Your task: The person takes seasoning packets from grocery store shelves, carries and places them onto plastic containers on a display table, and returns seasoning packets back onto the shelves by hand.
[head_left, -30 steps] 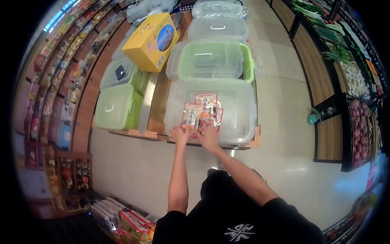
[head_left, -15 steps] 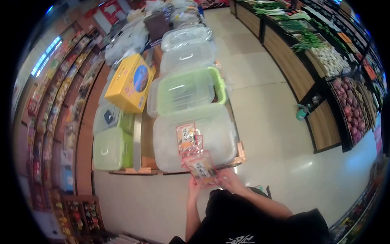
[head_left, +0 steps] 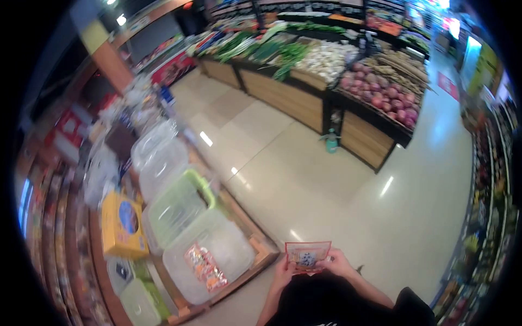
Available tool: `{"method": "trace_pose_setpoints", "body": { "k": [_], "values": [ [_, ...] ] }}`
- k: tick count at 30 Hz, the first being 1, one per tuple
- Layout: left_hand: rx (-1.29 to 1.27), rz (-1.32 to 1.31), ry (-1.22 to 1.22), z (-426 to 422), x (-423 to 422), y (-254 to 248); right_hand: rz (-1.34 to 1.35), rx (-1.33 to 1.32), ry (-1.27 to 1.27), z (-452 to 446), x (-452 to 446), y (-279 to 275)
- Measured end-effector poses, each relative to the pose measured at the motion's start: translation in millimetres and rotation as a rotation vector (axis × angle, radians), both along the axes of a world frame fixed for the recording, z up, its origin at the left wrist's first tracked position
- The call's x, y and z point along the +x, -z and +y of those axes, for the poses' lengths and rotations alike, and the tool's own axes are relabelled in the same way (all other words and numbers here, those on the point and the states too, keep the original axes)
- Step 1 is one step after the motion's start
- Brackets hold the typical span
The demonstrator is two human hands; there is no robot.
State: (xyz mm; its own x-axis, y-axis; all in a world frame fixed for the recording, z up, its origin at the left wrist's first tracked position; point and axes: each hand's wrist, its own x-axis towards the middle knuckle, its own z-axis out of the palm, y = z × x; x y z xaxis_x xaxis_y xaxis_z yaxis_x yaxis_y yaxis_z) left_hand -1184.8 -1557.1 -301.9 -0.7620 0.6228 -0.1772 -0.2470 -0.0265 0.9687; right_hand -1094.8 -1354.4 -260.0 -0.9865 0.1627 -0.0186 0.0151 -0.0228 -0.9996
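Observation:
A flat, red-edged food packet (head_left: pixel 308 254) with dark lettering is held upright in front of my body. My left hand (head_left: pixel 284 270) grips its left side, and my right hand (head_left: pixel 338 263) grips its right side, thumb over the front. Both hands are closed on the packet. To the left, more red-edged packets (head_left: pixel 205 266) lie on the lid of a clear plastic tub (head_left: pixel 239 255), apart from my hands.
A low wooden stand (head_left: pixel 263 247) carries lidded tubs, a green tub (head_left: pixel 163 209) and a yellow box (head_left: pixel 122 225). Across the tiled floor (head_left: pixel 304 185) are onions (head_left: pixel 380 95), garlic (head_left: pixel 326 60) and a green spray bottle (head_left: pixel 331 141). Stocked shelves line both sides.
My view has turned right, so the stand now sits further left. Both hands have moved from the tub's edge to over the floor, with the packet still held and now raised more upright.

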Motion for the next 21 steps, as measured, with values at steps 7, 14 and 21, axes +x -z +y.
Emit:
{"method": "trace_pose_setpoints", "body": {
  "k": [7,14,21],
  "values": [
    [-0.043,0.315,0.275,114,7,-41,-0.112,-0.159,0.344,64,59,4],
    [0.052,0.246,0.581,212,42,-13,-0.062,-0.110,0.549,131,125,9],
    [0.073,0.130,0.694,277,74,-24,0.024,-0.347,0.685,160,162,10]
  ]
}}
